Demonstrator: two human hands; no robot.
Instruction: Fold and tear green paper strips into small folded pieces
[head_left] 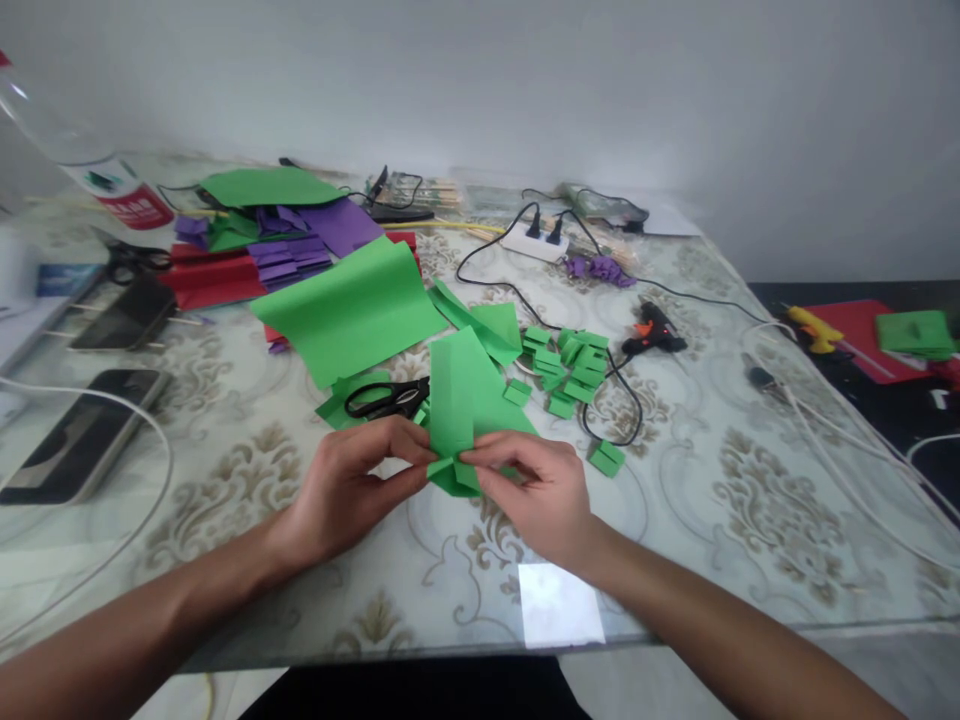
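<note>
A folded green paper strip (451, 400) is pinched between both hands near the table's front. My left hand (360, 475) grips its lower left edge between thumb and forefinger. On the other side my right hand (536, 485) pinches the fold at the lower right. Behind the strip lies a wider green paper sheet (495, 405). Black-handled scissors (386, 398) rest just beyond my left fingers, their blades hidden under the paper. Several small folded green paper pieces (566, 365) are heaped to the right, and a single folded piece (607, 457) lies nearer my right hand.
A large green sheet (352, 305) and purple folded paper (289, 262) lie at the back left. Phones (82, 435) and a bottle (112, 185) stand left. A black glue gun (652, 330), its cord and a power strip (536, 240) lie right and behind.
</note>
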